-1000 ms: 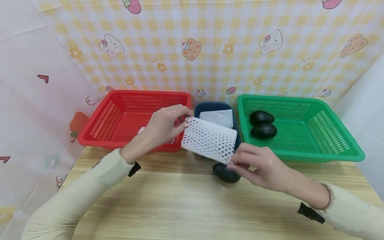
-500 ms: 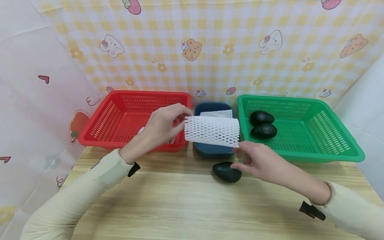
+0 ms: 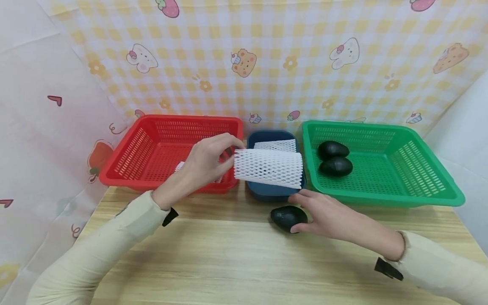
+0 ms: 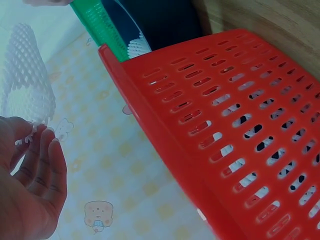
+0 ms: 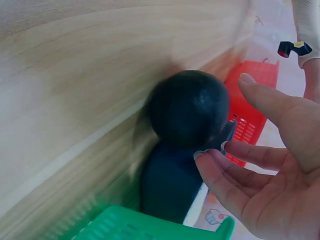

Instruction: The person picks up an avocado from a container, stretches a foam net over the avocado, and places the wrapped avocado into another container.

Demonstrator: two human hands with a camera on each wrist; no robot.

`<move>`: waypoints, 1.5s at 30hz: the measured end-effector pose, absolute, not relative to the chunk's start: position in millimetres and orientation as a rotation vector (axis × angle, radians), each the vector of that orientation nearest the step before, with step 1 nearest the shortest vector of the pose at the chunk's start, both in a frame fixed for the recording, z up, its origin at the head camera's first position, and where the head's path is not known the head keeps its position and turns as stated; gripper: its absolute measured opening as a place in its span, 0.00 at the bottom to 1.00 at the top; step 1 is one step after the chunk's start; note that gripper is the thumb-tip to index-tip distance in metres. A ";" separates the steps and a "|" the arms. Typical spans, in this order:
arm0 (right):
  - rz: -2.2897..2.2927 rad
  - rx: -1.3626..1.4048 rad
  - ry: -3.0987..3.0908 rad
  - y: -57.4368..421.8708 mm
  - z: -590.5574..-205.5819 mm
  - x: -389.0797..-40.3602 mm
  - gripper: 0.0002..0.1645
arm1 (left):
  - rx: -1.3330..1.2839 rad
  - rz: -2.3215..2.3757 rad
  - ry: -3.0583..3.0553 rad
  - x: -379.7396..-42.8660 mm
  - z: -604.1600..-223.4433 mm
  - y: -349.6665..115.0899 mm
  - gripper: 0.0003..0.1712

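My left hand pinches one end of a white foam fruit net, held above the dark blue bin. The left wrist view shows the same foam net rising from the fingertips. On the table lies a dark avocado, just in front of the bin. Around the avocado's right side my right hand is spread, thumb near its front and fingers behind. In the right wrist view a gap shows between the avocado and the relaxed fingers. Another foam net lies in the bin.
A red basket stands left of the bin, with white netting partly hidden by the left arm. On the right, a green basket holds two dark avocados. A checked cloth hangs behind.
My right hand has let go of the foam net's right end and moved down to the avocado. The net has levelled out in the left hand, which stays in place.
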State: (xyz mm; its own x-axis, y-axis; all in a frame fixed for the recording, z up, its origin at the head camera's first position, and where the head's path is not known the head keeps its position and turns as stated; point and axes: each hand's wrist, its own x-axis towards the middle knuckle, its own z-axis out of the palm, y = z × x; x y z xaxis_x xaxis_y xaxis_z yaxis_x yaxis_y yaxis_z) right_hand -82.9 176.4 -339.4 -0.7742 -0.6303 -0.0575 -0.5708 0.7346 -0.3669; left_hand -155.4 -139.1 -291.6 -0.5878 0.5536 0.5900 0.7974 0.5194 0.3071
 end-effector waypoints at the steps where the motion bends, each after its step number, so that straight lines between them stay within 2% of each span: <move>1: -0.484 -0.962 2.757 175.7 -340.4 -82.9 0.35 | -1.111 -0.790 -2.343 -155.1 -291.7 -139.1 0.25; 24: -0.483 -1.002 2.661 176.3 -355.0 -88.4 0.35 | -1.146 -0.805 -2.345 -155.1 -298.9 -138.1 0.22; 32: -0.491 -1.004 2.631 176.5 -356.7 -91.3 0.38 | -1.151 -0.802 -2.343 -155.1 -300.2 -138.5 0.23; 45: -0.489 -1.062 2.635 177.5 -354.8 -88.0 0.36 | -1.146 -0.809 -2.336 -156.3 -301.2 -139.9 0.24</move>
State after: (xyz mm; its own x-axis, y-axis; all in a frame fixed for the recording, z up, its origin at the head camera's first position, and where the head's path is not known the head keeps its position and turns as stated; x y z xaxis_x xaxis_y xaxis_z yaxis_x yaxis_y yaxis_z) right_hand -88.0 177.5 -354.8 -0.6996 -0.7059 -0.1110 -0.6190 0.6763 -0.3994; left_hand -156.3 -139.9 -301.2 -0.5759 0.5704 0.5856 0.8104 0.4926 0.3171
